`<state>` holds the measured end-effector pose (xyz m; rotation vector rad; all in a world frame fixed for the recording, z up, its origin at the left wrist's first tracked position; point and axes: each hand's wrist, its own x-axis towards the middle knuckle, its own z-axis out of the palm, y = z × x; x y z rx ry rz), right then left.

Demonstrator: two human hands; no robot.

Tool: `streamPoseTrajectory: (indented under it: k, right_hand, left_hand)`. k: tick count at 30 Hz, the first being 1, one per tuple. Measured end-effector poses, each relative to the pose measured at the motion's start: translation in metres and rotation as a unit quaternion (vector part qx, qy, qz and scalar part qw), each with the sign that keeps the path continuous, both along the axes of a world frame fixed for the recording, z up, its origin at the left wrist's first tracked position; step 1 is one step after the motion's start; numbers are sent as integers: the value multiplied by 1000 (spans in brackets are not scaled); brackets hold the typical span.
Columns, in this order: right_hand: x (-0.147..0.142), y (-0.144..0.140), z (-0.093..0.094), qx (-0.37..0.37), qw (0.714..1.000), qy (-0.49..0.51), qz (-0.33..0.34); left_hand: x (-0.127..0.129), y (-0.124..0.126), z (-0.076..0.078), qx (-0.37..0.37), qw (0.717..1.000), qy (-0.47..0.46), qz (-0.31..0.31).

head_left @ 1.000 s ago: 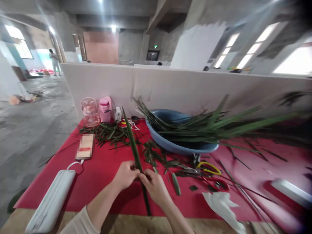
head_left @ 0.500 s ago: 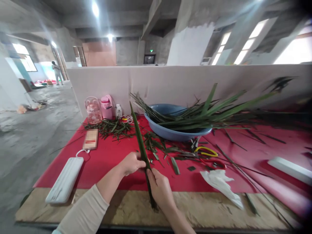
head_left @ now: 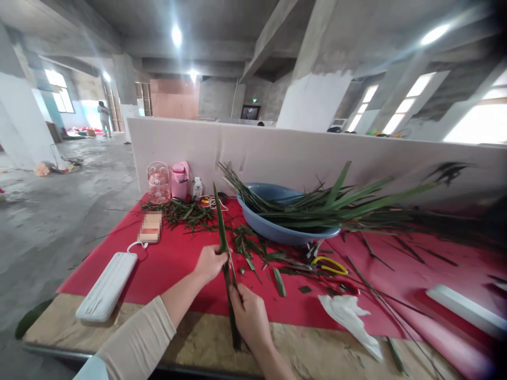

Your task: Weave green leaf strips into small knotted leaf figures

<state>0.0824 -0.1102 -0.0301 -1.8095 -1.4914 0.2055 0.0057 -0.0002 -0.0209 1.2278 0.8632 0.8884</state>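
A long green palm-like leaf [head_left: 220, 221] stands upright above the table's near edge, its tip pointing away from me. My left hand [head_left: 212, 263] pinches it near the middle between thumb and fingers. Lower down, my right hand [head_left: 251, 315] is closed on a thin strip [head_left: 233, 271] that parts from the leaf's right side. The leaf's lower end hangs down past my right fingers, which partly hide it. Leaf scraps [head_left: 247, 245] lie just beyond my hands on the red cloth [head_left: 174, 269].
Leaf strips fill a blue basin [head_left: 285, 235] at the back. Yellow-handled scissors [head_left: 330, 265] and crumpled tissue [head_left: 352, 322] lie right. A white power bank [head_left: 106, 287], cabled to a phone [head_left: 151, 227], lies left. Pink bottles [head_left: 180, 180] stand before a pale partition [head_left: 190, 140].
A thin strip now stands apart from the leaf between my hands, and my right hand has moved down slightly. The camera view has tilted and shifted.
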Motion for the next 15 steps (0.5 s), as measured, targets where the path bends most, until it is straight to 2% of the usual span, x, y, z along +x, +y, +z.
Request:
streamPoseTrajectory:
  k: [2,5,9,15]
  right_hand:
    - [0,-2,1,-4,1000,3,11]
    - [0,-3,1,-6,999,22,24]
    - [1,-4,-2,10,998,51,21]
    - [2,-5,-2,8,998,60,13]
  left_hand:
    - [-2,13,7,5,1000,-2,26]
    - [-8,38,27,30,998,5,60]
    - [-19,71,65,89,991,23,98]
    - [-29,104,118,110,983,57,137]
